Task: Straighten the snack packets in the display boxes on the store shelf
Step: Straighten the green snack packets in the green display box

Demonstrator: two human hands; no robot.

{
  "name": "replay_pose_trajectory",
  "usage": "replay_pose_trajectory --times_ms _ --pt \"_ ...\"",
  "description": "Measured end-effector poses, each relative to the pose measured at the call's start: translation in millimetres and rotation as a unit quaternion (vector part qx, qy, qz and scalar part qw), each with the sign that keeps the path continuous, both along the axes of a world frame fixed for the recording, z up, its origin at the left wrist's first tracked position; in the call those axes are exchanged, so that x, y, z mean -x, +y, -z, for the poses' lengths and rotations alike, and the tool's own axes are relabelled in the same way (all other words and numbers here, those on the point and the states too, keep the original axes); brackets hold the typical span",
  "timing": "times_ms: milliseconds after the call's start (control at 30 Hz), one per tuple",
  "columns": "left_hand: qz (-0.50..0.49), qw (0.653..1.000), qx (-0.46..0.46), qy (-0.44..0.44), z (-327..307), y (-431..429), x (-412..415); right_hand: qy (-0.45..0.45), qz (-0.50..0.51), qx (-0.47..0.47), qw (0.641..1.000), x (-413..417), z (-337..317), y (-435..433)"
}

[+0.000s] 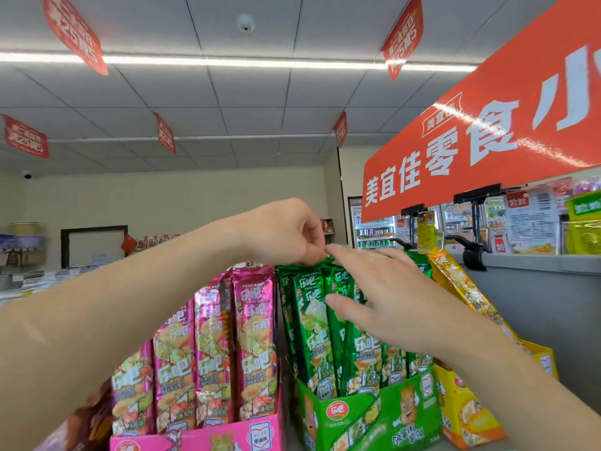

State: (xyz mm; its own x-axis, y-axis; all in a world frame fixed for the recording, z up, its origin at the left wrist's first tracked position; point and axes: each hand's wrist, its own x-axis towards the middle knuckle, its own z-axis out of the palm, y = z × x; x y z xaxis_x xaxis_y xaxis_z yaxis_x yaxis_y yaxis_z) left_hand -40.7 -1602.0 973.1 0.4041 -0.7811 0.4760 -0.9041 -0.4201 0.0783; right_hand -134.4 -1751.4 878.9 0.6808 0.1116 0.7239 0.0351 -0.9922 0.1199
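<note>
Three display boxes stand side by side on the shelf: a pink box (227,434), a green box (374,415) and a yellow box (468,415). Each holds several tall snack packets standing upright. My left hand (286,232) pinches the top edge of the green packets (312,323) with curled fingers. My right hand (387,291) lies flat against the front of the same green packets, fingers straight, thumb lower down. The pink packets (211,346) stand in stepped rows. The yellow packets (461,284) lean to the right behind my right forearm.
A grey shelf divider (536,288) rises to the right, with black clips holding an orange sign (487,125) above it. Hanging packets (533,219) fill the far right. A brown packet (94,415) lies at the lower left.
</note>
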Motion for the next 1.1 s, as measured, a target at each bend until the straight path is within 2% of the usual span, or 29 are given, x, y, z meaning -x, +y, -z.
replay_pose_trajectory --times_ms 100,167,267,367,533,667,800,933,1000,1100 --pt "-0.048 0.995 0.020 -0.086 -4 -12 -3 -0.104 -0.008 -0.013 0.995 -4 13 6" --pt "-0.074 0.992 -0.031 -0.101 -2 -24 -6 -0.155 -0.015 -0.041 0.987 -7 20 8" --pt "-0.119 0.976 -0.137 -0.121 5 -40 -9 -0.179 -0.013 -0.055 0.982 -9 22 10" --pt "-0.136 0.968 -0.149 -0.147 6 -46 -14 -0.172 -0.027 -0.078 0.982 -7 20 10" --pt "-0.159 0.968 -0.159 -0.113 6 -49 -15 -0.108 -0.028 -0.082 0.990 2 16 4" --pt "-0.167 0.968 -0.152 -0.113 6 -53 -16 -0.097 -0.026 -0.063 0.993 4 16 2" --pt "-0.161 0.979 -0.078 -0.101 -3 -47 -14 -0.086 -0.023 -0.056 0.994 4 16 1" --pt "-0.099 0.991 0.060 -0.066 -27 -23 0 -0.073 -0.031 -0.060 0.995 2 16 2" --pt "-0.080 0.972 0.172 -0.137 -31 -11 12 -0.071 -0.042 -0.069 0.994 1 16 1" --pt "-0.022 0.898 0.338 -0.280 -24 4 31 -0.079 -0.072 -0.092 0.990 -2 18 2"
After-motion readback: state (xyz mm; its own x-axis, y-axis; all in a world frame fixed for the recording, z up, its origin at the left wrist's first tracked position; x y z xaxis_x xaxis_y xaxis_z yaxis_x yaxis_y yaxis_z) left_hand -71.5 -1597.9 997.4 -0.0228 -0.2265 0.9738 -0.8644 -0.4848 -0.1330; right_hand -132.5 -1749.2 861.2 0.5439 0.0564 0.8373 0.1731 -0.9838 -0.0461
